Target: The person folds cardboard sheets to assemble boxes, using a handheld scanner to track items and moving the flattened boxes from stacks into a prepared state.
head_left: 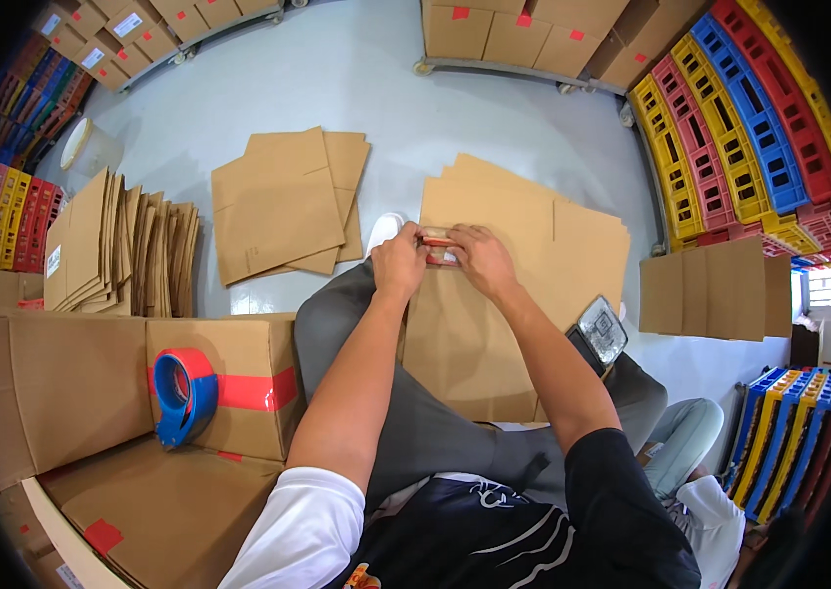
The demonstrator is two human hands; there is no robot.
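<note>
Both of my hands meet over a stack of flat cardboard sheets [489, 324] lying in front of my legs. Between them is a small tan block with red edges [442, 254], its exact kind too small to make out. My left hand [400, 261] grips its left end, and the fingers of my right hand [485, 257] close on its right end. By my right knee rests a shallow black case with a clear lid [600, 332]. To my left, a blue tape dispenser with red tape [185, 395] sits against a cardboard box [259, 412] that carries a red tape strip.
More flat cardboard [278, 206] lies on the floor ahead, beside upright folded cartons [121, 245] at left. Stacked coloured crates [744, 118] stand at right, and wheeled carts of boxes [509, 34] at the back. Another person's leg [685, 442] shows at lower right.
</note>
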